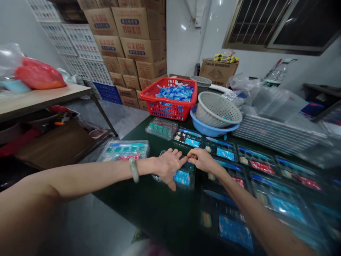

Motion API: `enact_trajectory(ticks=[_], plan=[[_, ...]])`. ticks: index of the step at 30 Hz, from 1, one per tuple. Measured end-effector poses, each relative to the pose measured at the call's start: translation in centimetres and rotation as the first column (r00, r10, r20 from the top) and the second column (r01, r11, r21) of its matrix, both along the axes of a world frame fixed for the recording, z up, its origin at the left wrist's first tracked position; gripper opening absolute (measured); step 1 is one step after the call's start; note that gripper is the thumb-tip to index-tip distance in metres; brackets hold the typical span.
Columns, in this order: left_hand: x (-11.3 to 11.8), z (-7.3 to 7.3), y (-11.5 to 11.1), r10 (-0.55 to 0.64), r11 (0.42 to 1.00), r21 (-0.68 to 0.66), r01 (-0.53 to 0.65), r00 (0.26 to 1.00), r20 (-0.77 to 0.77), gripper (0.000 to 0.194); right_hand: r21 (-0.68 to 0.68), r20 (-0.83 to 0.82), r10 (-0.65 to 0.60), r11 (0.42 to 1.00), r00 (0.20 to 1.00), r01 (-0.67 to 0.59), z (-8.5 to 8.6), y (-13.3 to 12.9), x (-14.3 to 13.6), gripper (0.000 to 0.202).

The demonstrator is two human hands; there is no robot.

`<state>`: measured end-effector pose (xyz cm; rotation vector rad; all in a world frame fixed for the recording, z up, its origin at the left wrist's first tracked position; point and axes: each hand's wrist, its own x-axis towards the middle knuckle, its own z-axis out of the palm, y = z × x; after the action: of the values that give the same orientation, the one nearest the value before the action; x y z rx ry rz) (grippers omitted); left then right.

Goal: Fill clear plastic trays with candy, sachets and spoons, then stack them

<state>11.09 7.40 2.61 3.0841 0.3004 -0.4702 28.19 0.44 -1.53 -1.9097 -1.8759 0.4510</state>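
My left hand [170, 166], with a jade-coloured bangle on the wrist, reaches over a clear plastic tray [192, 182]. Its fingers are spread and it holds nothing. A blue patterned packet [182, 178] shows in that tray beside the hand. My right hand [204, 160] is at the tray's far right corner, fingertips pinched together close to the left fingers. A bit of blue shows under that pinch, but what is held cannot be made out. To the left, a stack of filled clear trays [128, 148] has green pieces and a red packet visible through the plastic.
Several filled trays [262, 167] with blue or red packets cover the table's right side. Behind them stand a red basket [167, 110] of blue-wrapped pieces, a grey colander [220, 110] in a blue basin [213, 131], and stacked empty trays [266, 135]. A tray of green pieces [161, 128] lies near the basket.
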Motion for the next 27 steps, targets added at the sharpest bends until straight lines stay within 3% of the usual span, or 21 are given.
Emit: enact_trajectory(ticks=[3,6,9,10,12,15,18,22,27], plan=[[-1.0,0.7,-1.8,0.051,0.997,-0.058,-0.055,0.997,-0.064,0.121,-0.031,-0.168,0.107,0.993,0.980,-0.114,0.1,0.0,0.7,0.017],[-1.8,2.5,-2.1,0.048,0.987,-0.152,-0.050,0.999,-0.013,0.114,0.026,-0.179,0.079,0.997,0.981,-0.075,0.6,1.2,1.3,0.019],[-2.5,4.7,1.2,0.142,0.975,-0.196,-0.108,0.975,0.171,0.080,0.129,0.056,-0.016,0.992,0.998,0.008,1.3,3.5,0.2,0.018],[-2.8,5.3,3.0,0.238,0.961,-0.196,-0.196,0.946,0.218,0.066,0.149,0.113,-0.021,0.989,0.993,0.004,1.5,4.5,-0.6,0.018],[-3.5,5.7,7.5,0.478,0.878,-0.158,-0.452,0.835,0.272,0.047,0.159,0.181,0.001,0.987,0.983,-0.031,1.9,6.5,-2.7,0.019],[-4.9,4.5,13.9,0.614,0.789,-0.144,-0.597,0.757,0.223,0.026,0.128,0.287,0.031,0.989,0.957,-0.071,1.9,9.6,-6.0,0.020],[-6.3,2.2,17.3,0.675,0.731,-0.213,-0.648,0.733,0.082,0.021,0.066,0.373,0.035,0.996,0.927,-0.064,1.7,12.1,-8.2,0.021],[-7.1,0.0,18.3,0.695,0.670,-0.320,-0.670,0.717,-0.047,0.027,-0.012,0.432,0.044,0.999,0.901,-0.043,2.0,14.1,-9.1,0.024],[-6.6,-0.7,18.9,0.739,0.614,-0.399,-0.681,0.673,-0.011,0.037,-0.068,0.430,0.015,0.998,0.903,0.015,3.1,15.5,-9.2,0.018]])
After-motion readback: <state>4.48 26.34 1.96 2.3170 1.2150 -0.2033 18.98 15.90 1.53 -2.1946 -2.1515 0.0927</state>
